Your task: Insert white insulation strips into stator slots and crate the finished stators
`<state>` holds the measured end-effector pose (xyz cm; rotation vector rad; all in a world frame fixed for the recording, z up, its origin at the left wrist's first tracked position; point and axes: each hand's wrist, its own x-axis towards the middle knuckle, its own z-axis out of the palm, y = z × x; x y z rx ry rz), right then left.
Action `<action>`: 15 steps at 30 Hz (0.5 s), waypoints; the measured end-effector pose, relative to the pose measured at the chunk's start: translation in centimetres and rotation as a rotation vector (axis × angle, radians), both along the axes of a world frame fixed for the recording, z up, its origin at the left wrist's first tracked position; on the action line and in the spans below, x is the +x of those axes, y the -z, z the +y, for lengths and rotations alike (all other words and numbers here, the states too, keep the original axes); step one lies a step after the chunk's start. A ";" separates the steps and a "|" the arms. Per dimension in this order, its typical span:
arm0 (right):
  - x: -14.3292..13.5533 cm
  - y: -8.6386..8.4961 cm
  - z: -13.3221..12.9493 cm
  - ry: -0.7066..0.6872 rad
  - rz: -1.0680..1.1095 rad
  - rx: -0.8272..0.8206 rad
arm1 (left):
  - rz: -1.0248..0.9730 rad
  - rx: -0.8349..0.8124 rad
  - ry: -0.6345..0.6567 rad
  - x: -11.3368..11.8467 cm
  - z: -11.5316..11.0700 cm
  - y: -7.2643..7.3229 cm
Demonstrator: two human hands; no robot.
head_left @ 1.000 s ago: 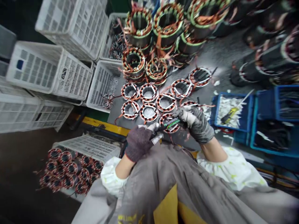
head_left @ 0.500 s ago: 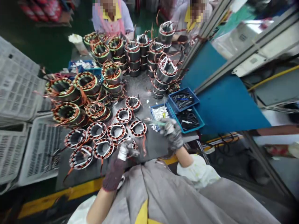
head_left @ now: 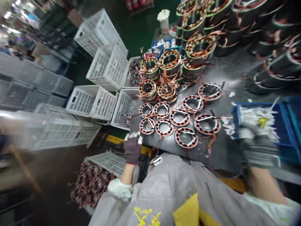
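Rings (head_left: 187,145), copper-wound, white-edged and dark-notched, sit in loose rows on the worktop (head_left: 225,150). My left hand (head_left: 133,147) has its fingers loosely parted, empty, by its near edge; my right hand (head_left: 260,146) blurs over white slips (head_left: 249,114) in a blue tray (head_left: 235,121), grip impossible to tell.

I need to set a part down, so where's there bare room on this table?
Bare tabletop shows up front, between the loose copper wires and the right hand, and farther back, between green-rimmed stacks and dark stacks. White scraps litter left of the blue tray; rings crowd the front left.
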<state>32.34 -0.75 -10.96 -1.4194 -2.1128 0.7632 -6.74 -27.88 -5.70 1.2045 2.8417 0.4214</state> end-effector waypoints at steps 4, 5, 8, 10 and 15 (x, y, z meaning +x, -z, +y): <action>-15.0 0.5 -9.0 -0.361 0.046 -0.150 | 0.070 -0.164 0.469 -4.3 1.2 1.7; -18.3 0.9 -10.4 -0.410 -0.009 -0.134 | 0.047 -0.220 0.579 -5.0 2.2 2.4; -25.2 2.7 -12.9 -0.380 -0.307 -0.031 | -0.055 -0.420 0.827 -6.5 4.9 5.2; -27.5 4.1 -13.6 -0.336 -0.533 -0.003 | -0.100 -0.479 0.944 -7.6 6.0 7.0; -29.7 4.6 -15.2 -0.213 -0.828 -0.017 | -0.142 -0.486 1.044 -10.1 4.5 8.8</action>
